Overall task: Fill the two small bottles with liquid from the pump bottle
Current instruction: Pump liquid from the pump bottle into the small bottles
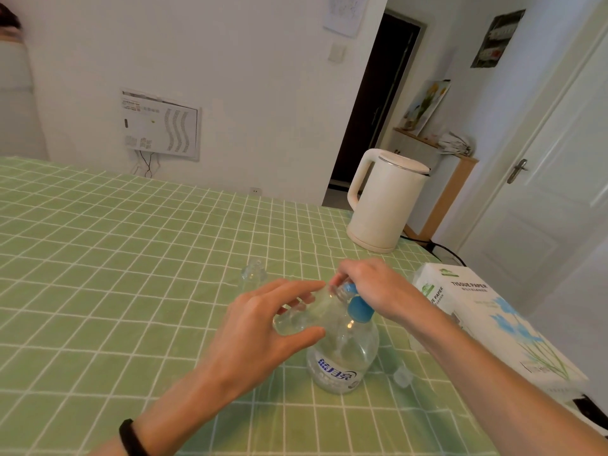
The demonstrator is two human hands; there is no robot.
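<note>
Green checked cloth (131,258), clear rounded bottles (342,357)

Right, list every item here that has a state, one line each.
pump bottle: upright, partly filled.
small bottle: tilted, mouth at the pump spout, held by left hand.
right hand: on the pump head.
second small bottle: standing on the table, untouched.
kettle: lid closed.
white door: shut.

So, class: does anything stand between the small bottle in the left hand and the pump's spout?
Nothing visible does. The left hand holds the small bottle tilted, its mouth right at the blue pump, which the right hand presses.
</note>
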